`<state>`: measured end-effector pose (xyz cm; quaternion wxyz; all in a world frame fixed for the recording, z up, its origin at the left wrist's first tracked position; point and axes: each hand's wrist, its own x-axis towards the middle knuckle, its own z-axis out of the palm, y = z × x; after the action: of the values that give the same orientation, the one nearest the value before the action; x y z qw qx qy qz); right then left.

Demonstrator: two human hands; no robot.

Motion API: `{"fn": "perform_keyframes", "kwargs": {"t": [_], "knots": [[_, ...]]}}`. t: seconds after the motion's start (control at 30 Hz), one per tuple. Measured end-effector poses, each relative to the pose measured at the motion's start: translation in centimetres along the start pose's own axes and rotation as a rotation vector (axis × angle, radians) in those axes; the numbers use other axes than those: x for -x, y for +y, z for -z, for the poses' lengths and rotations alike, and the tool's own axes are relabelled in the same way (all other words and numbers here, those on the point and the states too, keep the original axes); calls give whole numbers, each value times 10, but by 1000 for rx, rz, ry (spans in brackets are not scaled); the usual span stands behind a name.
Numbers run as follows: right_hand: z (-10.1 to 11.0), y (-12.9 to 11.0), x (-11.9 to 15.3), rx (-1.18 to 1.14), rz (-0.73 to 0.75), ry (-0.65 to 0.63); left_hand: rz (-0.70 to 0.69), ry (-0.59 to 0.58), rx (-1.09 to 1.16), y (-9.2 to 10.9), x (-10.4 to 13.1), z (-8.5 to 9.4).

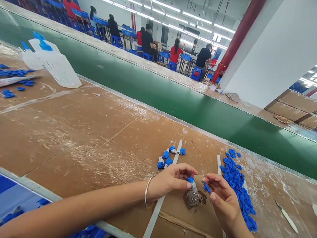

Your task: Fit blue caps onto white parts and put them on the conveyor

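Between our left fingers (189, 180): blue-and-white piece (193, 187), pinched; right fingers (210, 185) grasping blue piece (206, 187); glass jar (192, 198) just below.

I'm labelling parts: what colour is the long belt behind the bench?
Green, seen best in the head view.

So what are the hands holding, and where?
The left hand pinches a blue-and-white piece near its blue end; the right hand holds a small blue piece by its edge.

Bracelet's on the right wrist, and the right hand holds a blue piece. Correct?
Wrong wrist: the head view shows the bracelet on the wrist of the left hand. The right hand does hold a blue piece.
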<state>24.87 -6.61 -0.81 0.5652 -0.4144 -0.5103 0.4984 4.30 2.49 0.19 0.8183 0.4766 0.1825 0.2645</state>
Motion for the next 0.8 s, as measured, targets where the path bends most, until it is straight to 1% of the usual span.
{"fn": "perform_keyframes", "kwargs": {"t": [0.17, 0.3, 0.53, 0.67, 0.73, 0.8], "knots": [[-17, -5, 4, 31, 4, 54, 11, -127, 147, -3, 8, -9], [-25, -10, 4, 79, 22, 35, 31, -134, 173, -5, 9, -10], [-29, -14, 4, 261, 105, -27, 30, -154, 214, -10, 9, -10], [-30, -18, 2, 410, 217, -68, 19, -135, 233, -10, 10, -11], [-31, -20, 1, 527, 322, -93, 22, -99, 236, -9, 12, -12], [-34, -23, 0, 647, 458, -101, 24, -56, 235, -7, 13, -13]]}}
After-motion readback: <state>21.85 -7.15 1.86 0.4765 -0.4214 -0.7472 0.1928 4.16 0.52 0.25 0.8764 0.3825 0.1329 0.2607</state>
